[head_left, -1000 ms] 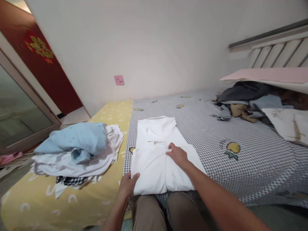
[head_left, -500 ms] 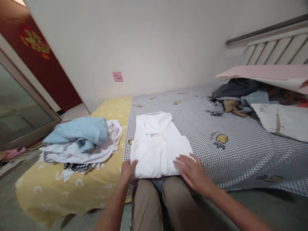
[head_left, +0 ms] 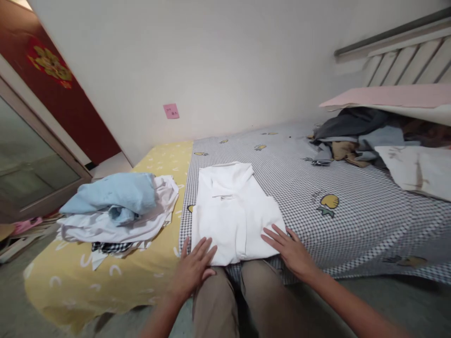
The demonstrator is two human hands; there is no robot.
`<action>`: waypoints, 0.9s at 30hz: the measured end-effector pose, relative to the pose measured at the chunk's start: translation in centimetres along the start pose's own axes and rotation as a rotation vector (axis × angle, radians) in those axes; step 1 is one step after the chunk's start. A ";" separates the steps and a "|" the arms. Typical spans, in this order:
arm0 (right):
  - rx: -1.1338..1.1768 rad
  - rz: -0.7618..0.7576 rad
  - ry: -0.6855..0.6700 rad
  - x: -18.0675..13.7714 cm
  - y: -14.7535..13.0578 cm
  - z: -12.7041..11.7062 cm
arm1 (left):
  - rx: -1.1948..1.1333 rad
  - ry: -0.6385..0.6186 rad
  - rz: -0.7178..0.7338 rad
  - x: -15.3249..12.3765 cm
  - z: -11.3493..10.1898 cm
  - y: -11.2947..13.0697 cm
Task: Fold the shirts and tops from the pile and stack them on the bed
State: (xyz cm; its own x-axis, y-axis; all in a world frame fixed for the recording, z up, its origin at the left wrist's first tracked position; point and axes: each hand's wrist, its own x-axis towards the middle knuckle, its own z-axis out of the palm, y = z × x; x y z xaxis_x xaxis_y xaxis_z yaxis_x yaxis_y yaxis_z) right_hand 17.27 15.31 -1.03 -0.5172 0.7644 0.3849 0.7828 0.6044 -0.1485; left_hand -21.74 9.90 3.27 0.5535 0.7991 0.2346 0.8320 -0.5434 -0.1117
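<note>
On the checked sheet (head_left: 303, 188), at its near edge by the person's knees (head_left: 214, 291), a folded white garment (head_left: 221, 220) is lying flat, its long axis seemingly running away from the person toward the wall (head_left: 225, 65). The left hand (head_left: 193, 270) is touching the near left corner with its fingertips; the right hand (head_left: 292, 251) is laying its fingers over the near right part. Each grip is showing fingers spread apart, clamping nothing. Most of the garment is lying ahead of and between the hands, and with both touching it, neither is sitting nearer. To the left, on a yellow sheet (head_left: 105, 295), a light blue garment (head_left: 109, 192) is topping some white clothes (head_left: 84, 227), apart from the left hand. Well off to the right, a jumble of dark clothes (head_left: 352, 124) is lying beneath a pink panel (head_left: 394, 95).
</note>
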 end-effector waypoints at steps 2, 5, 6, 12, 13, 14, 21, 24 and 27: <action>0.189 0.069 -0.040 0.6 0.4 -1.3 | 0.100 0.003 -0.015 -0.6 0.9 -0.9; 0.429 0.130 -0.106 1.7 1.4 -3.0 | 0.185 0.000 0.009 -0.7 1.3 -2.4; 0.469 0.135 -0.126 1.9 1.6 -3.3 | 0.186 -0.008 0.027 -0.6 1.3 -2.8; 0.335 0.071 -0.161 0.8 2.0 -1.5 | -0.051 -0.127 -0.040 -0.4 1.3 -3.4; 0.292 0.043 -0.156 0.4 2.1 -1.0 | -0.117 -0.140 -0.063 -0.4 1.4 -3.5; 0.256 0.017 -0.145 0.1 2.4 -0.4 | -0.183 -0.144 -0.087 -0.3 1.5 -3.6; 0.312 0.173 0.096 1.3 4.5 -0.7 | -0.515 0.008 -0.312 1.2 1.1 -4.5; 0.383 0.169 0.134 1.5 4.3 -2.7 | -0.550 0.097 -0.323 0.9 -0.4 -4.4; 0.416 0.146 0.160 -0.2 3.3 -4.9 | -0.520 0.159 -0.262 -1.0 -2.1 -4.0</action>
State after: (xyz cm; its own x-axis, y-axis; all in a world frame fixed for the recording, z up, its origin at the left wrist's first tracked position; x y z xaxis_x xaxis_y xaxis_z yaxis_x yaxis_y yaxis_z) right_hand 21.70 16.06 2.90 -0.3267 0.8236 0.4637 0.6213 0.5568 -0.5512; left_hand -25.72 10.71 5.48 0.2864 0.8969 0.3368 0.7900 -0.4200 0.4467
